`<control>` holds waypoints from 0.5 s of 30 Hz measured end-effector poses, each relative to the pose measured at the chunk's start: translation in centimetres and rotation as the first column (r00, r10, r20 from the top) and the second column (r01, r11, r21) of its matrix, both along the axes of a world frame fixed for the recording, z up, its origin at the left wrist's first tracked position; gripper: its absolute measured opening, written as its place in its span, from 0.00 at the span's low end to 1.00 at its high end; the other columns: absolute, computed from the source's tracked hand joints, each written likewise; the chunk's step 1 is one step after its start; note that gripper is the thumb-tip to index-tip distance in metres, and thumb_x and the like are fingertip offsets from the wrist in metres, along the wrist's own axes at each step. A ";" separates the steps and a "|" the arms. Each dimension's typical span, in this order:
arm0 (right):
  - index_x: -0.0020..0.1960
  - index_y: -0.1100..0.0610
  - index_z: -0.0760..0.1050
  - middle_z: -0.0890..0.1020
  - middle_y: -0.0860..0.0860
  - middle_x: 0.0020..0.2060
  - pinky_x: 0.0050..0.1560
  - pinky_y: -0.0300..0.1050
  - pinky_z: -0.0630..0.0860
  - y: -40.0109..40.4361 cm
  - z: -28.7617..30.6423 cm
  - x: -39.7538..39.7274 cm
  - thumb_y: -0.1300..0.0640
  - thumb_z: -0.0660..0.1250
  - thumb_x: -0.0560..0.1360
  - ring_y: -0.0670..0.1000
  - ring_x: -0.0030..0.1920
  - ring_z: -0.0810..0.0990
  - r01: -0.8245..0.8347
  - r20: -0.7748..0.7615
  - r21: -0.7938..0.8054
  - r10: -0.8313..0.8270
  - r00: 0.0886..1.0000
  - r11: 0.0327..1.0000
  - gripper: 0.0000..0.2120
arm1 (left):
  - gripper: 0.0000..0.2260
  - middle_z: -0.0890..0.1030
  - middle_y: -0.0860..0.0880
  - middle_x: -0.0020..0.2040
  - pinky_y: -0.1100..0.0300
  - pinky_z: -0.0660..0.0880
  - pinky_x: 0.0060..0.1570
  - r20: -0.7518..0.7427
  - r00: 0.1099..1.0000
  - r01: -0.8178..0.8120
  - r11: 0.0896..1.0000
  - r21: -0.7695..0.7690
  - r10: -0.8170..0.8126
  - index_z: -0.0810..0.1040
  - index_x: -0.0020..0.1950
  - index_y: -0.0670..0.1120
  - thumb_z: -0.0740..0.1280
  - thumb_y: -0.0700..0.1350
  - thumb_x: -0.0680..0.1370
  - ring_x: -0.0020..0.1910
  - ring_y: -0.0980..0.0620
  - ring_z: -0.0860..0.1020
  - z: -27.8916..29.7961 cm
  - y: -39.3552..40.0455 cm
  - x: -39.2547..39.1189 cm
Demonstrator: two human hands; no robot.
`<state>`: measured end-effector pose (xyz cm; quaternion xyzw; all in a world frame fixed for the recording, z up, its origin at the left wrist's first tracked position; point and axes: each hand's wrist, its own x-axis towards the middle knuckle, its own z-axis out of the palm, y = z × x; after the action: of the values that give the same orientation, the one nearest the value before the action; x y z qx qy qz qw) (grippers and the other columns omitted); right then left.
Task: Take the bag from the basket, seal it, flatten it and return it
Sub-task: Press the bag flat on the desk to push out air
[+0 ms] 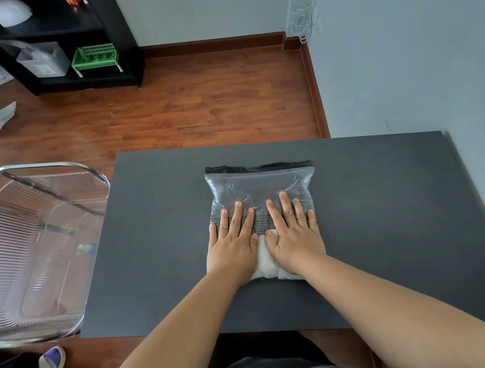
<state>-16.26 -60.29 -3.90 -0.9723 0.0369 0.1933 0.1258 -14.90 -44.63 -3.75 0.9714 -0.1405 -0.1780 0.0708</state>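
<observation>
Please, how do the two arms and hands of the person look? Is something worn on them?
Both forearms are bare, with no sleeves reaching into view. The left hand and the right hand wear no gloves, and no rings, watch or bracelet show. The fingernails are short and unpainted. No markings are visible on either arm.

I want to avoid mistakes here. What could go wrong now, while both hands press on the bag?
1. Both hands, left and right, press the near half of the bag; air seems pushed to the puffed far half and could pop the zip open.
2. The basket overhangs the table edge; a nudge on return might shift it.
</observation>
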 end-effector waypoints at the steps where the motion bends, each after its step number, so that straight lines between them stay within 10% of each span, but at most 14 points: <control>1: 0.76 0.43 0.30 0.26 0.45 0.74 0.73 0.54 0.31 0.0 0.0 0.0 0.41 0.40 0.79 0.52 0.77 0.32 -0.001 -0.005 0.003 0.001 1.000 1.000 0.30 | 0.25 0.34 0.53 0.78 0.47 0.38 0.74 -0.002 1.000 0.000 1.000 -0.002 0.000 0.36 0.78 0.55 0.41 0.55 0.82 0.77 0.46 0.36 0.0 0.0 0.0; 15: 0.77 0.42 0.31 0.28 0.45 0.75 0.74 0.55 0.32 0.0 0.3 0.4 0.43 0.41 0.79 0.52 0.77 0.31 0.002 -0.061 0.021 -0.001 0.998 1.000 0.30 | 0.25 0.32 0.53 0.78 0.46 0.38 0.73 -0.010 1.000 -0.004 1.000 0.031 0.005 0.34 0.76 0.57 0.41 0.56 0.82 0.77 0.45 0.36 -0.4 -0.2 0.3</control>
<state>-15.88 -60.29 -3.61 -0.9646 0.0396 0.2232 0.1347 -14.64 -44.84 -4.11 0.9718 -0.1351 -0.1848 0.0568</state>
